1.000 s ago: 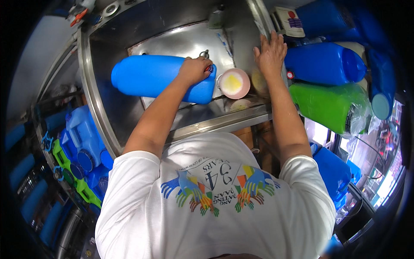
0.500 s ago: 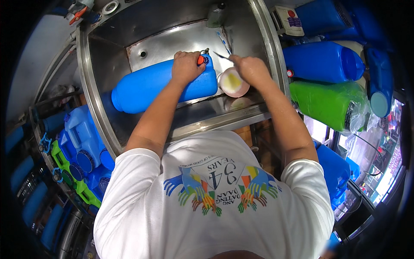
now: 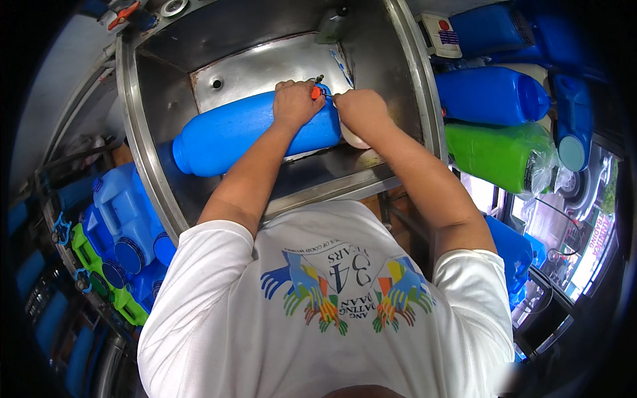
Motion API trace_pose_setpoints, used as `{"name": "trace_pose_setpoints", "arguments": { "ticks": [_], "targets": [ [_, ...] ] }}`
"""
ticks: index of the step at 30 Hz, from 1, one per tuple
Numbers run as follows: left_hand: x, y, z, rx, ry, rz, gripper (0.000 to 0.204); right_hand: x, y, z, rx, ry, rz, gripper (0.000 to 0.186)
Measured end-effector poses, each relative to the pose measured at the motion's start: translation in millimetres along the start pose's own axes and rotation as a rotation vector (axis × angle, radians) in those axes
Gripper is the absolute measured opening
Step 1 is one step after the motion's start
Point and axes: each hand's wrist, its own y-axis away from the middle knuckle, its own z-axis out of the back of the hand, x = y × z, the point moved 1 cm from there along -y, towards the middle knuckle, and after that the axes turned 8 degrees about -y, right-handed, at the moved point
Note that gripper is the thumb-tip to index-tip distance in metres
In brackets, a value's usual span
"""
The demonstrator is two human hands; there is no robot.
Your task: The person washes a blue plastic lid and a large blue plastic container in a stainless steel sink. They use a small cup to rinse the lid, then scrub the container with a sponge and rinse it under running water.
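Note blue jug (image 3: 232,129) lying in sink (image 3: 421,79), upper centre of frame. Observe left hand (image 3: 293,103) laid spread over jug beside red fitting (image 3: 316,93), right hand (image 3: 361,109) in tight grip, apparently on thin tool (image 3: 330,96). Guard against tool slip from angled force, or jug roll from weak bracing.

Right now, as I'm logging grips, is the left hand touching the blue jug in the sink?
Touching: the head view shows the left hand resting on the blue jug near one end, with no gap visible.
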Motion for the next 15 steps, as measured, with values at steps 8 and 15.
{"name": "trace_pose_setpoints", "arguments": {
  "ticks": [8, 15],
  "targets": [
    [8, -7, -3, 0.041, -0.027, -0.016, 0.034, 19, 7, -44, -0.245, -0.138, -0.245, 0.024],
    [9, -8, -2, 0.023, -0.031, -0.021, 0.034, 9, -1, -83, -0.360, -0.786, -0.426, 0.037]
  ]
}}
